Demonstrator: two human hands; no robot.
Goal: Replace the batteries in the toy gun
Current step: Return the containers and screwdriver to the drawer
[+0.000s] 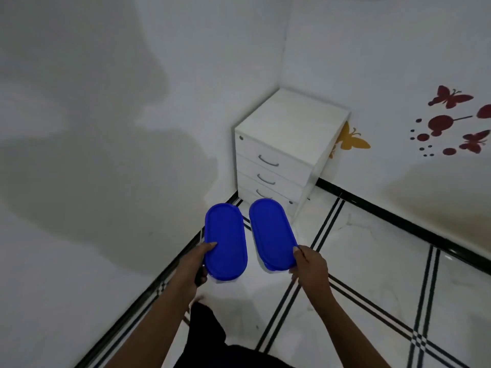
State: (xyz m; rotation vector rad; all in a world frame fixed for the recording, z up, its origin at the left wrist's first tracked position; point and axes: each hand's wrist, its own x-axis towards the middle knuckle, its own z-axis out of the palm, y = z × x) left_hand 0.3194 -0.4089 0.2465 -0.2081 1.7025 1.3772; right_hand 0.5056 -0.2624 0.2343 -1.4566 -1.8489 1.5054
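I carry two oval containers with blue lids in front of me, above the floor. My left hand (198, 264) grips the near left edge of the left blue-lidded container (225, 241). My right hand (309, 266) grips the near right edge of the right blue-lidded container (272, 233). The lids hide what is inside. No toy gun and no batteries are in view.
A white drawer cabinet (281, 155) with three curved handles stands in the corner straight ahead. White walls meet there, the right one with butterfly stickers (451, 96). The floor (372, 274) is white tile with black lines and a black skirting. My dark trouser leg (204, 330) shows below.
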